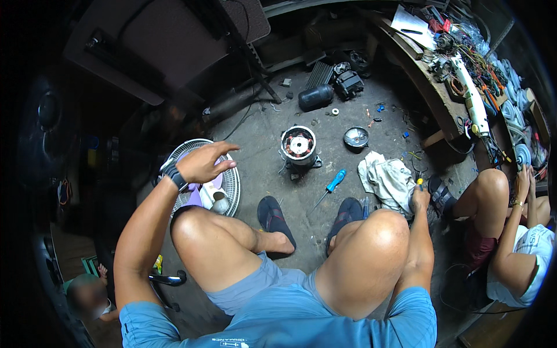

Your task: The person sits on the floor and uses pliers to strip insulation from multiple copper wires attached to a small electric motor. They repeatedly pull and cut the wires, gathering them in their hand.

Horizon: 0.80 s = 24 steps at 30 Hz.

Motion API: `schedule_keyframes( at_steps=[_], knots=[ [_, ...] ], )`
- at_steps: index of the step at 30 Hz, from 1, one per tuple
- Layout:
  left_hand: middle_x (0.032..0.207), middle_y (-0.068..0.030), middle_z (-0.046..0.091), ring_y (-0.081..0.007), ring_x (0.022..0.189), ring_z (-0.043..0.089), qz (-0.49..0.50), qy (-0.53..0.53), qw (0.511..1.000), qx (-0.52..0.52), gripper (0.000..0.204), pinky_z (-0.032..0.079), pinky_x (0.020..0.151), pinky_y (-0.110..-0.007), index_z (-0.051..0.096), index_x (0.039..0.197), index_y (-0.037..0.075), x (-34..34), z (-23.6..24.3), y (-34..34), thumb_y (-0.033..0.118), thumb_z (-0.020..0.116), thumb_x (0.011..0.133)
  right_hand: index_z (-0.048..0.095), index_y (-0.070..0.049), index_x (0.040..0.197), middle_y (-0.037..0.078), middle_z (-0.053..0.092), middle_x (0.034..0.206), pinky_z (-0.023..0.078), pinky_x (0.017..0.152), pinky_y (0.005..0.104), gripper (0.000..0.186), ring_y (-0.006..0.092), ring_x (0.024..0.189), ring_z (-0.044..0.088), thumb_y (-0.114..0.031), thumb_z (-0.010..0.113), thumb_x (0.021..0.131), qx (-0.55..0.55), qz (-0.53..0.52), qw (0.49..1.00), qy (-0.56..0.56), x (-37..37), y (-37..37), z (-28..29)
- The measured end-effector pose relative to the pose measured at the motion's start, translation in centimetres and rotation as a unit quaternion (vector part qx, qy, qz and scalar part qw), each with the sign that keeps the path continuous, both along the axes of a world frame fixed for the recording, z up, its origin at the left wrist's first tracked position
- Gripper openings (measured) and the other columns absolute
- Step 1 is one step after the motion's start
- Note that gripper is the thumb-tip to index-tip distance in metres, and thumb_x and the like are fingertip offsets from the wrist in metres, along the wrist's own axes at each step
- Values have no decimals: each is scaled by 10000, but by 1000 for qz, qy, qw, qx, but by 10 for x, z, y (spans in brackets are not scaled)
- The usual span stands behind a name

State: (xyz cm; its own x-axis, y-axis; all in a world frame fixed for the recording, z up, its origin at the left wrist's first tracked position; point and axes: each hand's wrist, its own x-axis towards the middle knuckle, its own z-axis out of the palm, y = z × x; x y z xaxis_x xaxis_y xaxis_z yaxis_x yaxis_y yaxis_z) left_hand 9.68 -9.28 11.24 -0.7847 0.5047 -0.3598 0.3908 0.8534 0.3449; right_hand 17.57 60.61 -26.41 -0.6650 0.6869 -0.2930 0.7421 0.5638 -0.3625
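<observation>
My left hand [206, 162] is raised at the left, fingers apart and holding nothing, over a floor fan [229, 194] with purple blades. My right hand [420, 200] grips a yellow-handled tool [419, 184] beside a crumpled whitish rag [383, 182]. An open motor housing [290, 139] with red windings stands on the floor between my feet and the back wall. A round metal cap [356, 137] sits right of it. A blue-handled screwdriver [336, 181] lies on the floor before my shoes.
A co-worker [516, 255] sits close at right beside a cluttered bench [436, 81] with wires and tools. Another person [87, 296] is low at left. Dark motor parts [316, 97] lie at the back. A dark panel on legs [139, 40] stands at upper left.
</observation>
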Motion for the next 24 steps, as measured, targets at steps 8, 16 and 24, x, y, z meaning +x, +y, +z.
schedule_keyframes(
  at_steps=[8,16,24],
  knots=[
    [1281,-177,663,-382,1190,626,-103,-18,994,-34,437,506,1009,-483,611,1351,61,-22,-49,22,314,636,996,603,-30,1389,111,579,1340,400,1087,421,477,251,1212,555,-384,520,1079,-254,-84,865,425,46,-26,93],
    [1085,-174,734,-353,1007,708,-27,17,995,97,265,557,854,-449,708,1165,38,-89,-130,31,221,646,983,689,-100,1003,173,405,1616,111,1244,655,280,385,1518,296,-350,713,879,-727,146,528,413,10,-141,266],
    [1138,-137,638,-307,1027,647,91,151,917,358,248,528,901,-371,685,1154,40,-91,-218,39,148,707,932,642,-54,1184,-8,593,928,477,772,253,301,98,824,561,-160,645,903,-432,254,863,-64,-102,-259,355]
  ],
)
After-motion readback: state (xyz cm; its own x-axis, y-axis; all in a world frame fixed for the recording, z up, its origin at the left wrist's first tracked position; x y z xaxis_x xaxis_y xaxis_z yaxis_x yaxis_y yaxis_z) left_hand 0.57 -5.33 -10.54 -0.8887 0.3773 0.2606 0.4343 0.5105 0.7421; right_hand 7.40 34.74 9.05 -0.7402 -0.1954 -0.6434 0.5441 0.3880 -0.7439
